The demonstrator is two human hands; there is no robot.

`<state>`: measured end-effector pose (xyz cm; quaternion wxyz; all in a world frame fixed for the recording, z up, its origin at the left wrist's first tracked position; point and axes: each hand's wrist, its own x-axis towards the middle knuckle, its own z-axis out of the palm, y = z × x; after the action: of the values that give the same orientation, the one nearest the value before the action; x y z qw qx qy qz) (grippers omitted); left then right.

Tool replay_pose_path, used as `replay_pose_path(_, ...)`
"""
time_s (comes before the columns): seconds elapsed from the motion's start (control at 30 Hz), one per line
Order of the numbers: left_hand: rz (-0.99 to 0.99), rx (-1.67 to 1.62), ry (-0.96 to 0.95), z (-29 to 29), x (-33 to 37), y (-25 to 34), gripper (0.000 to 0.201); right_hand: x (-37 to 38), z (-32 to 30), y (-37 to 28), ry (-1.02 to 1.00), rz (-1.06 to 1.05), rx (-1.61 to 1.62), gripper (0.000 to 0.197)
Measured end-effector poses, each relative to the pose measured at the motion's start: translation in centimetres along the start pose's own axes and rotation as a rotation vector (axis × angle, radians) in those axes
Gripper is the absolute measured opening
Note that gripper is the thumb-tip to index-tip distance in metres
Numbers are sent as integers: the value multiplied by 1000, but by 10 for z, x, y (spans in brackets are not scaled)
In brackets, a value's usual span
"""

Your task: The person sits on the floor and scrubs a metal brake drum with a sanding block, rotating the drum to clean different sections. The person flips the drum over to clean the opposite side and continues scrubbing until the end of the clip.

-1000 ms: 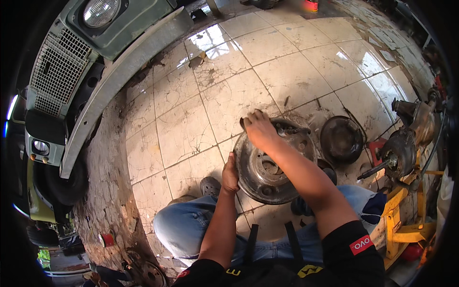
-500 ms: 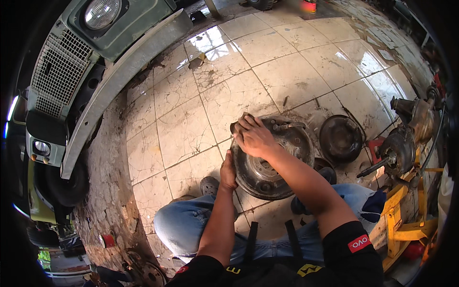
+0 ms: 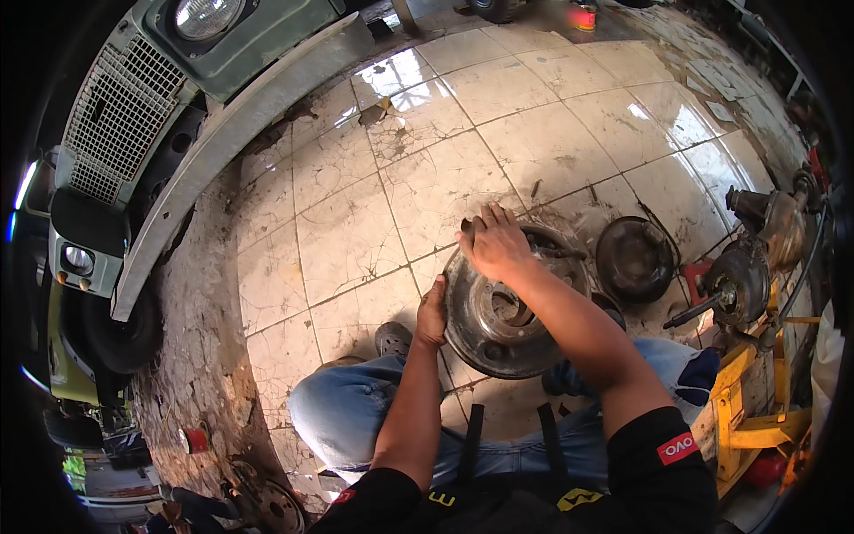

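Observation:
A round, grimy metal brake backing plate with a central hole is tilted up from the tiles between my knees. My left hand grips its left rim, thumb up along the edge. Across its upper left edge lies my right hand, fingers bent over a small dark scrap that looks like sandpaper or cloth, mostly hidden under the fingers. My right forearm covers part of the plate's right side. A second, darker round plate lies on the floor just to the right.
An axle assembly rests on a yellow stand at the right. A vehicle's bumper curves along the left. Bolts lie on the tiles beyond the plate, and a red can sits at lower left.
My right hand has slid right and slightly up along the plate's upper edge with the dark scrap. The plate and my left hand have shifted slightly right; more of the central hole shows.

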<state>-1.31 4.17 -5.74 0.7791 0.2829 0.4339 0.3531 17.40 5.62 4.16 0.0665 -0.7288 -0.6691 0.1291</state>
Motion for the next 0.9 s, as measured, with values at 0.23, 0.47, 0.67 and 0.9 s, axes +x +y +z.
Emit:
replay_pose_path(0.23, -37, 213, 10, 15, -12, 10, 63, -12, 13, 10, 24, -85, 58, 68)
replay_pose_path(0.47, 17, 184, -15, 21, -20, 11, 64, -44, 19, -3, 101, -266, 23, 67)
replay_pose_path(0.67, 162, 355, -29, 16, -14, 5, 63, -40, 32, -19, 149, -219, -65, 69)
replay_pose_path(0.9, 85, 312, -19, 33, -29, 14, 52, -23, 16, 8, 144, -127, 11, 56)
